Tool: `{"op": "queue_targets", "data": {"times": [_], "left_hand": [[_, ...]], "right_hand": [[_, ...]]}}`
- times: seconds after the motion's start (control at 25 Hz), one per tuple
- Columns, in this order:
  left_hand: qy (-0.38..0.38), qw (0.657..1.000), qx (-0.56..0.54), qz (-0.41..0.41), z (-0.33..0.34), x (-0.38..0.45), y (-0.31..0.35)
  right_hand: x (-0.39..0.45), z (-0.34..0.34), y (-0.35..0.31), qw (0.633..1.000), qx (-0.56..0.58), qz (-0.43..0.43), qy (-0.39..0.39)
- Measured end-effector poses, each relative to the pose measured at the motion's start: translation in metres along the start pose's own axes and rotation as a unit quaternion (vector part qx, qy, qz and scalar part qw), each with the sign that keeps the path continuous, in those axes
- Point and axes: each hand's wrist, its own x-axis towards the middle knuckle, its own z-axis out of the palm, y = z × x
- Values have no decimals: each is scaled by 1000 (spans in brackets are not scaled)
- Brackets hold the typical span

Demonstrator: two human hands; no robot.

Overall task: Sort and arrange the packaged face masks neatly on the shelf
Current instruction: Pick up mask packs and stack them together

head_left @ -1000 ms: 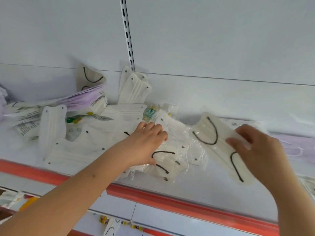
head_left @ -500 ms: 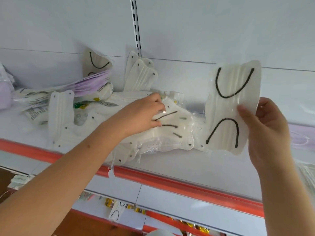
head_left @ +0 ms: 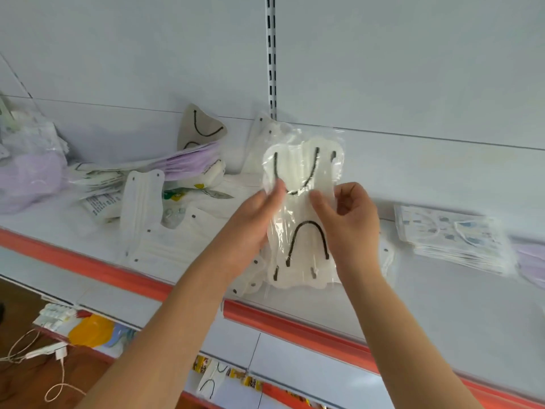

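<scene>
A pale grey-white back panel (head_left: 413, 60) fills the far side of the scene. A slotted metal upright (head_left: 271, 54) runs vertically down it, right of centre. The white shelf deck (head_left: 427, 296) carries an orange-red front edge strip (head_left: 97, 268). Below, a lower shelf (head_left: 309, 376) has the same strip. Brown wood-grain floor (head_left: 26, 382) shows at near left. Lighting is even and diffuse.

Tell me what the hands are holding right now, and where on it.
Both hands hold a stack of white masks with black ear loops in clear packets, upright. The left hand grips its left edge, the right hand its right edge, both about mid-height.
</scene>
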Motion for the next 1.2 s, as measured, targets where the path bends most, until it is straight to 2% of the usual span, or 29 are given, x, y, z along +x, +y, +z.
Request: {"op": "queue_targets", "data": {"times": [0.04,0.16,0.2,0.28,0.32,0.4,0.44,0.48,0.52,0.56,0.68,0.8,0.88,0.96,1.04,1.12,1.2], "left_hand": [[17,999,-26,6,-2,-3,-4],[152,982,-115,-5,-32,-10,-16],[188,971,-150,0,-45,-14,-17],[266,937,-228,21,-82,-19,-25],[304,916,-261,33,-100,-25,-27],[361,880,-306,47,-131,-35,-39],[368,873,-315,48,-141,-41,-45],[371,873,-315,40,-148,-46,-52],[369,876,-311,28,-151,-49,-59],[362,881,-306,16,-153,-52,-64],[343,889,-305,-9,-154,-56,-69],[329,894,-302,-24,-148,-55,-66],[308,899,-308,-42,-132,-51,-65],[232,915,-323,-66,-109,-46,-59],[140,917,-364,-86,-92,-42,-50],[77,917,-381,-89,-90,-41,-48],[38,921,-382,-71,-99,-42,-52]], "right_hand": [[-3,10,-3,1000,-13,-10,-2],[-9,29,-2,997,69,2,-41],[-11,32,2,997,60,-1,-56],[-15,36,15,990,-89,-40,-104],[-21,39,22,970,-187,-64,-140],[-35,52,33,894,-378,-109,-214],[-42,59,37,854,-450,-114,-235],[-46,66,41,835,-482,-112,-241],[-48,70,42,842,-472,-101,-239],[-48,72,43,872,-427,-88,-223],[-36,66,37,948,-298,-20,-113],[-27,52,18,977,-209,0,33],[-36,51,2,974,-192,-61,108],[-58,67,-1,936,-274,-200,91],[-81,91,15,888,-336,-314,-13],[-95,104,35,876,-346,-319,-105],[-100,102,44,879,-358,-277,-150]]}}
